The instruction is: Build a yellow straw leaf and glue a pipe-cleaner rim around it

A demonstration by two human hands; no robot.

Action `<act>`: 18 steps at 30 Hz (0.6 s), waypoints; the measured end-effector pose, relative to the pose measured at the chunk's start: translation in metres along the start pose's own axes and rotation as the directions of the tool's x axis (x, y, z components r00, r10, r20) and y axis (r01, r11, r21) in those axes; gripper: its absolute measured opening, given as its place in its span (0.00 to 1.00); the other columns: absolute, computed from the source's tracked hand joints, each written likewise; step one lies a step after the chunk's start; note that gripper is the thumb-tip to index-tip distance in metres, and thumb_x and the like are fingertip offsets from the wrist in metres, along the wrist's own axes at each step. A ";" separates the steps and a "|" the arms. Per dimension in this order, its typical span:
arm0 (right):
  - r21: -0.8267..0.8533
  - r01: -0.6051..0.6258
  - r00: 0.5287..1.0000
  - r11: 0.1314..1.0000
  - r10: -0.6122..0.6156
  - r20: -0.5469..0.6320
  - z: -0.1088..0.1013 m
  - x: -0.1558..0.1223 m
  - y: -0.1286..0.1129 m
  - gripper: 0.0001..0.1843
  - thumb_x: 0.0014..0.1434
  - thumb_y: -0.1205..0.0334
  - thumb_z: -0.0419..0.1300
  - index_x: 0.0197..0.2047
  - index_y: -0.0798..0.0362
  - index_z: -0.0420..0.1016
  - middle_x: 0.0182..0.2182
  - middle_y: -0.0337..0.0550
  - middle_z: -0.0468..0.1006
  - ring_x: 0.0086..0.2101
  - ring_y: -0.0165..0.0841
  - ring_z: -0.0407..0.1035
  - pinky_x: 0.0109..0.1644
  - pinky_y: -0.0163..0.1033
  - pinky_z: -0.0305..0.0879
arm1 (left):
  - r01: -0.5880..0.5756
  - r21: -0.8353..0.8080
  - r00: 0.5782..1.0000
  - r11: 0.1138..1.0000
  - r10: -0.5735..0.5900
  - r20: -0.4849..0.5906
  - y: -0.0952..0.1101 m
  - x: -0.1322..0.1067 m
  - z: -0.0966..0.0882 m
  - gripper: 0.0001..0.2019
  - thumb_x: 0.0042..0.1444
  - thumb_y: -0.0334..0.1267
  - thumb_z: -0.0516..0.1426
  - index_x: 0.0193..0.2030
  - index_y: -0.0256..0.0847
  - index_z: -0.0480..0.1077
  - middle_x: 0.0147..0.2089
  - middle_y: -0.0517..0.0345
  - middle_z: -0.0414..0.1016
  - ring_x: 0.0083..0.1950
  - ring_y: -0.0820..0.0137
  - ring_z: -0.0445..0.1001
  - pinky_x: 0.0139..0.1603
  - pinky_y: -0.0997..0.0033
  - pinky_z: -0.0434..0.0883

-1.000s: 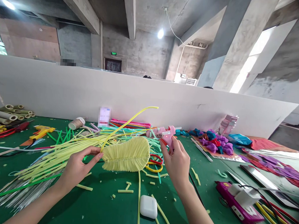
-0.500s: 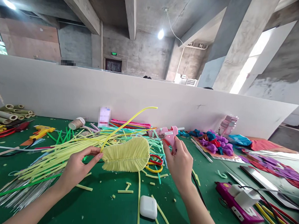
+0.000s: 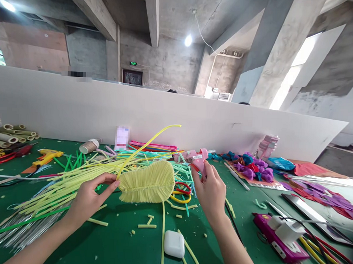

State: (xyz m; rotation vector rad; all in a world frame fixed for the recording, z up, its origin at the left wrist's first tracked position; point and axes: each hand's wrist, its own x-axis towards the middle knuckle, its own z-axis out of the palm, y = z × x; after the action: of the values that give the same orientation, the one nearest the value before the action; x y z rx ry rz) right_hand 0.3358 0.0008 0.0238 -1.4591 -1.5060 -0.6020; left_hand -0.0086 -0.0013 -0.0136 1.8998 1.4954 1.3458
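The left hand [image 3: 88, 198] pinches the yellow fringed leaf [image 3: 147, 181] by its stem. The right hand's [image 3: 210, 191] grip wraps the pink glue gun [image 3: 199, 159]. Gluing looks to be the step in hand, and it calls for steady nozzle aim.

A person's left hand [image 3: 87, 200] pinches the stem end of a pale yellow leaf-shaped piece of ribbed pipe-cleaner work [image 3: 146, 181], held just above a green felt-covered table [image 3: 123, 243]. A long yellow stem [image 3: 148, 144] arcs up from it. The right hand [image 3: 210, 193] grips the handle of a pink glue gun [image 3: 200, 159]. A heap of loose yellow and green pipe cleaners [image 3: 58, 185] lies to the left; a white earbud case [image 3: 174, 244] sits near, a purple power strip [image 3: 280, 240] to the right.
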 end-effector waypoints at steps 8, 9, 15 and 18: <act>0.038 0.004 1.000 0.999 -0.004 0.006 0.000 0.000 -0.005 0.23 0.67 0.47 0.51 0.55 0.56 0.69 0.39 0.49 0.79 0.30 0.34 0.70 0.30 0.36 0.58 | -0.036 0.014 0.999 0.999 0.036 -0.025 0.001 0.000 0.001 0.18 0.55 0.56 0.60 0.40 0.43 0.76 0.40 0.54 0.82 0.42 0.61 0.80 0.39 0.72 0.75; 0.040 0.008 1.000 0.999 -0.008 0.006 -0.001 0.000 -0.006 0.23 0.67 0.47 0.51 0.55 0.56 0.69 0.39 0.49 0.79 0.30 0.35 0.71 0.30 0.36 0.59 | -0.041 0.014 0.999 0.999 0.041 -0.026 0.001 0.000 0.001 0.18 0.55 0.56 0.60 0.40 0.43 0.76 0.40 0.54 0.82 0.42 0.61 0.80 0.39 0.72 0.75; 0.049 0.021 1.000 0.999 -0.022 0.022 -0.003 -0.001 -0.011 0.23 0.68 0.47 0.50 0.53 0.56 0.69 0.40 0.50 0.79 0.31 0.35 0.71 0.30 0.36 0.59 | -0.043 0.005 0.999 0.999 0.044 -0.017 0.002 0.000 0.001 0.18 0.55 0.55 0.60 0.40 0.42 0.76 0.40 0.54 0.82 0.42 0.61 0.80 0.40 0.71 0.75; 0.049 0.023 1.000 0.999 -0.023 0.017 -0.003 -0.001 -0.010 0.23 0.68 0.47 0.50 0.55 0.56 0.69 0.41 0.51 0.79 0.31 0.36 0.72 0.31 0.36 0.60 | -0.043 0.001 0.999 0.999 0.043 -0.016 0.003 0.000 0.001 0.18 0.55 0.55 0.61 0.40 0.42 0.76 0.40 0.53 0.82 0.41 0.61 0.80 0.40 0.70 0.75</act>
State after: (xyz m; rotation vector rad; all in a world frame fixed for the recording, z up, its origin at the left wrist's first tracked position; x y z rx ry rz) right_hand 0.3271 -0.0042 0.0271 -1.4146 -1.5429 -0.5632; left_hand -0.0064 -0.0025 -0.0117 1.9365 1.4710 1.3817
